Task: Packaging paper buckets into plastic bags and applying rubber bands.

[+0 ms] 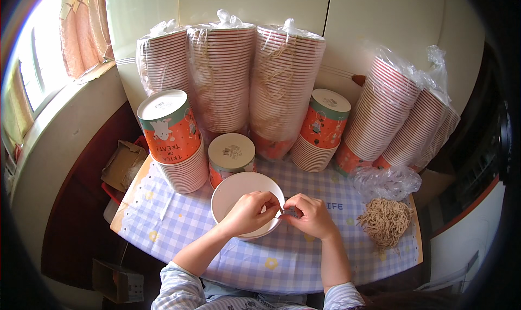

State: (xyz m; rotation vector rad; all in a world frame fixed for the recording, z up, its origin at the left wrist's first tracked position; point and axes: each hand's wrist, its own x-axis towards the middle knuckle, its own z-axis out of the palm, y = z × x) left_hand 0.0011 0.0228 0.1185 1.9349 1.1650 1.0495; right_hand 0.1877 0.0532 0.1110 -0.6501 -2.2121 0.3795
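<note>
A white paper bucket point(232, 193) stands mouth up in front of me, its inside bare. My left hand point(252, 212) reaches over its mouth, thumb and fingers pinched together near the right rim. What it pinches, if anything, is too small to make out. My right hand point(310, 216) is closed just outside that rim, holding a small dark grey object point(293, 212) whose kind I cannot tell. The two hands' fingertips almost meet at the rim. Right of them lies a tangled pile of tan strings point(384, 223).
Behind the bucket, an upside-down printed bucket point(232, 154) sits between upturned stacks of orange and green buckets point(165, 128) point(321, 126). Tall plastic-wrapped bucket stacks point(221, 77) line the back. Crumpled clear plastic point(388, 182) lies near the strings on the checked tablecloth point(190, 223).
</note>
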